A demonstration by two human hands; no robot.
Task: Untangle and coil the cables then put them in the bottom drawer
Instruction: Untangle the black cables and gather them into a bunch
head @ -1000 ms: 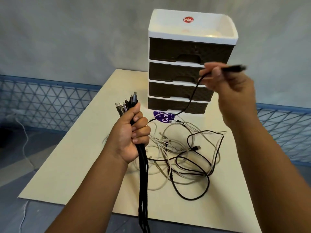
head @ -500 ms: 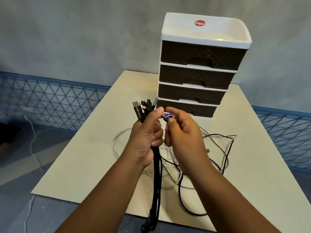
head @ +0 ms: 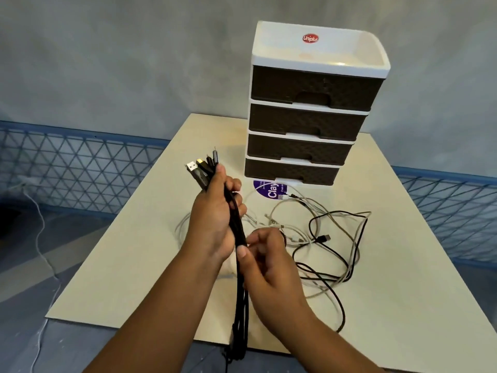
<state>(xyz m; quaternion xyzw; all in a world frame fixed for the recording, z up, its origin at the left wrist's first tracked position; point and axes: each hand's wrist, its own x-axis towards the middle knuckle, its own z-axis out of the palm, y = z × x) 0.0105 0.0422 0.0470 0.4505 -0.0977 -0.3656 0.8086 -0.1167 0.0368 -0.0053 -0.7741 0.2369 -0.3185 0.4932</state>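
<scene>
Before the drawer unit (head: 309,125), the left hand (head: 215,211) grips the limp black cable bundle (head: 239,265) near its plugs, and the right hand (head: 266,265) pinches it lower; best held at those stiff ends.

glossy white plastic drawer unit (head: 320,53), matt black cables (head: 240,265)

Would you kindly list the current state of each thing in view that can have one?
Bundle of black cables: held upright in the left hand, plugs on top.
Right hand: pinches the bundle lower down.
Loose cables: tangled on the board, not coiled.
Bottom drawer: closed.
Upper three drawers: closed.
Top tray: nothing visible in it.
</scene>
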